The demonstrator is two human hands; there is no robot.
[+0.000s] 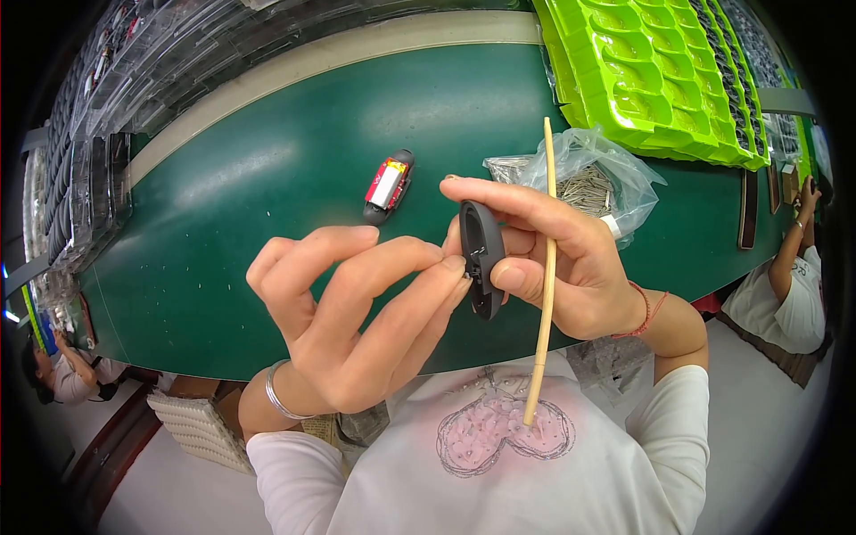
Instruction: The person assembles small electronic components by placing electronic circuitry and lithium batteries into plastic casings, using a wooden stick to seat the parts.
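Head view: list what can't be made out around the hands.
All in the head view:
- Whatever the left hand may pinch at the shell: too small, covered by its fingertips.
- The shell's outer face: turned away.
- Parts of the right hand's fingers: behind the shell.
- The count of metal pieces: too small, overlapping.
- The green tray's far end: cut off by the top edge.

What sits between your left hand's [361,312] fingertips, at the black oval shell [482,239], is too small to tell — the wooden stick [547,267] hides a strip of your right hand [584,263]; the top edge crops the green tray [637,76].
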